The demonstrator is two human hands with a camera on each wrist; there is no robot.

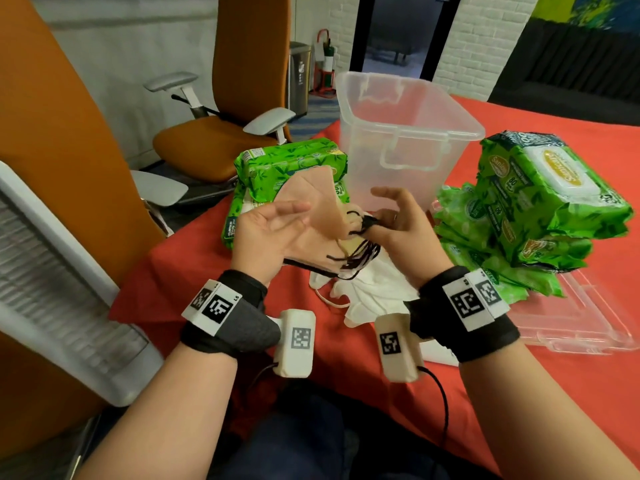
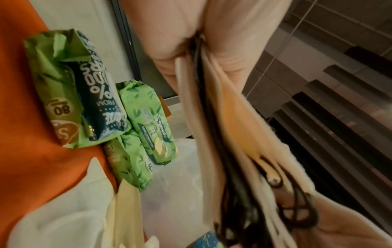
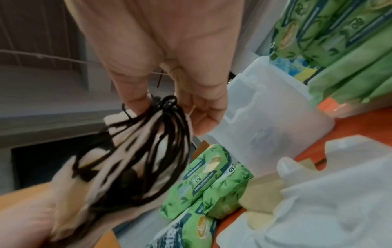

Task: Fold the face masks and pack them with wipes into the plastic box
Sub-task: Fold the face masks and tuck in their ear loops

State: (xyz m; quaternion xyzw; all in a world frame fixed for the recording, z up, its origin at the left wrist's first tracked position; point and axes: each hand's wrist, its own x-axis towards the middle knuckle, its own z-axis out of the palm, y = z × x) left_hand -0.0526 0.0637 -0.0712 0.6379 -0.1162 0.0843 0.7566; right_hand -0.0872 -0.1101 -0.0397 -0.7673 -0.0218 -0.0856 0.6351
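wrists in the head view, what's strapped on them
Bare forearms, no sleeves. Each wrist wears a black fabric band carrying white blocks with black square-code markers. A beige camera pod with its own marker hangs under each wrist; a black cable trails from the right one.

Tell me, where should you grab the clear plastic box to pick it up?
Probably by the two short side walls just under the rim, hands coming from left and right. The plastic box stands upright and open on the red table, and its hinged latch looks too floppy to lift by.
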